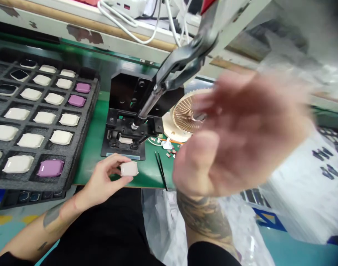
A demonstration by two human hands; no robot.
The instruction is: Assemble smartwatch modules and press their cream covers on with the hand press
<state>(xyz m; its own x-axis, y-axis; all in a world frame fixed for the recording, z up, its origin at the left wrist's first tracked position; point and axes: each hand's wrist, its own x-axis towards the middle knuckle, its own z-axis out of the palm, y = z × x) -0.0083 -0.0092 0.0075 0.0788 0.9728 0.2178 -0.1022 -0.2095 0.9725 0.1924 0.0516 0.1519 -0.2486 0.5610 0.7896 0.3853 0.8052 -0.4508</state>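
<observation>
Between the thumb and fingers of my left hand (109,179) is a white watch case (129,169), held just above the green mat's front edge. A black hand press (148,105) stands behind it. In the press's fixture another white piece (125,139) shows under the plunger, partly covered. My right hand (241,136) is raised on the right, close to the camera and beside the press's lever (182,59). Motion smears its fingers, so I cannot tell whether it is open or closed. Black tweezers (161,170) lie on the mat between my hands.
A dark foam tray (70,162) on the left holds several white, purple and black watch cases. A small fan (187,112) stands right of the press, with small loose bits (170,152) before it. White cables (124,22) hang from the shelf. Plastic bags (169,221) hang below the table edge.
</observation>
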